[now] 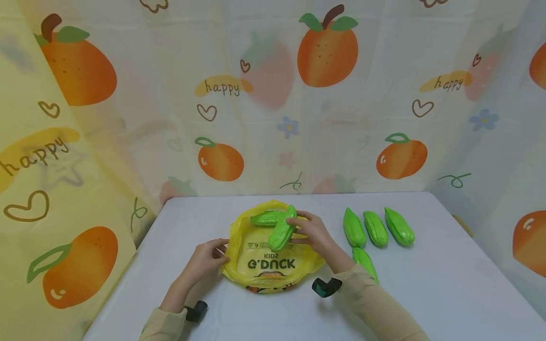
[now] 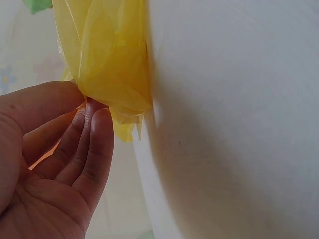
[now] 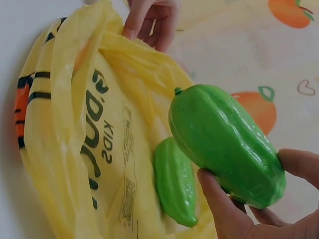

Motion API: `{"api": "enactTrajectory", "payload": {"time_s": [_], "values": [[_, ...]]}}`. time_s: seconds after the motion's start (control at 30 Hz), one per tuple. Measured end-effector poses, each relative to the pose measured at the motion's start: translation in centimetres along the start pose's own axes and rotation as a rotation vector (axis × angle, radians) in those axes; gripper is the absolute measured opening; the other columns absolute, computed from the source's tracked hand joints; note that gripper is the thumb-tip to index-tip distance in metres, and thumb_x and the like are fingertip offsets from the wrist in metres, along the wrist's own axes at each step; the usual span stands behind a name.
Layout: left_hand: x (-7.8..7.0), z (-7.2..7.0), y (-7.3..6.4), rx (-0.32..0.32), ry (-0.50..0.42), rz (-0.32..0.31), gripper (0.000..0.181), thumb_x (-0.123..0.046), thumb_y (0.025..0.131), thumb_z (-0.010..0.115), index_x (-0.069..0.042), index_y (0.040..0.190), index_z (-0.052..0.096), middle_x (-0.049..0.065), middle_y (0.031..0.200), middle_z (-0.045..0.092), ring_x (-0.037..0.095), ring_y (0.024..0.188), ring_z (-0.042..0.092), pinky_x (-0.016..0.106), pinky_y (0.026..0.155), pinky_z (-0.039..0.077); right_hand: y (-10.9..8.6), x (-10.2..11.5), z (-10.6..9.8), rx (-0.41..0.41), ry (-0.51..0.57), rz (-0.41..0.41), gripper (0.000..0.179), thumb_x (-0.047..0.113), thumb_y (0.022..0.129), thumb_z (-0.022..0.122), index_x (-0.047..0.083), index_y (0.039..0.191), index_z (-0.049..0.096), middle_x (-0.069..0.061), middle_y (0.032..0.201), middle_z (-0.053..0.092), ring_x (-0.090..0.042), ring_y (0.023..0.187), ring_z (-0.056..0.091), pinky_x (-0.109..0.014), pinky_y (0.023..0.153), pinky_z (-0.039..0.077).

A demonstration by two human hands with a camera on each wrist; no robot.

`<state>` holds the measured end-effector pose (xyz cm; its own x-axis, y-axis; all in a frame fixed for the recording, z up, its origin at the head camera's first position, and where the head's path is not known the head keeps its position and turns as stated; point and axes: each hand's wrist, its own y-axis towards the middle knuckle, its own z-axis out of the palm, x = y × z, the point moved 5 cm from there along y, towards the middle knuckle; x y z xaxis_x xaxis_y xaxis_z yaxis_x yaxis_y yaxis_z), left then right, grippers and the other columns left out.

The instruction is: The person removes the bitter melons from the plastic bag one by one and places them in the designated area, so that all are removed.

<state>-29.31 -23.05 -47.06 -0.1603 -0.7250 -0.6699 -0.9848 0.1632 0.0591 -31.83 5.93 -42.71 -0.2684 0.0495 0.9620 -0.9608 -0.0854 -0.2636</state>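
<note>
A yellow plastic bag (image 1: pixel 313 263) printed with black lettering lies on the table with its mouth spread wide. My left hand (image 1: pixel 207 258) pinches the bag's left edge between thumb and fingers, as the bunched film (image 2: pixel 107 82) in the left wrist view shows. My right hand (image 1: pixel 314 232) grips a glossy green ridged toy gourd (image 1: pixel 281 236) by one end, over the bag's opening. In the right wrist view, thumb and fingertips clasp this gourd (image 3: pixel 227 142) from both sides. A second green gourd (image 3: pixel 174 181) lies inside the bag, beneath the held one.
To the right of the bag, three green gourds (image 1: pixel 376 229) lie side by side on the white table (image 1: pixel 448 284). Another gourd (image 1: pixel 364 263) lies nearer, partly behind the right sleeve (image 1: pixel 371 303). A fruit-printed curtain (image 1: pixel 273 156) hangs behind the table.
</note>
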Motion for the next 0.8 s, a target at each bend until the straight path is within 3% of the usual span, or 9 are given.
{"api": "enactTrajectory", "payload": {"time_s": [0.3, 0.8], "values": [[-0.1, -0.1, -0.1, 0.001, -0.009, 0.010, 0.044, -0.009, 0.077, 0.075, -0.007, 0.120, 0.064, 0.000, 0.090, 0.065, 0.010, 0.077, 0.060, 0.026, 0.067, 0.053, -0.4, 0.4, -1.2, -0.027, -0.011, 0.004, 0.061, 0.020, 0.087, 0.067, 0.003, 0.139, 0.040, -0.025, 0.126, 0.055, -0.035, 0.108, 0.062, -0.045, 0.081, 0.055], [0.2, 0.1, 0.0, -0.006, -0.003, 0.001, 0.044, -0.007, 0.077, 0.075, -0.008, 0.120, 0.064, 0.001, 0.091, 0.066, 0.010, 0.077, 0.061, 0.026, 0.066, 0.053, -1.1, 0.8, -2.8, 0.000, -0.069, -0.020, 0.060, 0.025, 0.088, 0.068, 0.003, 0.138, 0.043, -0.024, 0.125, 0.056, -0.038, 0.111, 0.059, -0.040, 0.079, 0.056]]}}
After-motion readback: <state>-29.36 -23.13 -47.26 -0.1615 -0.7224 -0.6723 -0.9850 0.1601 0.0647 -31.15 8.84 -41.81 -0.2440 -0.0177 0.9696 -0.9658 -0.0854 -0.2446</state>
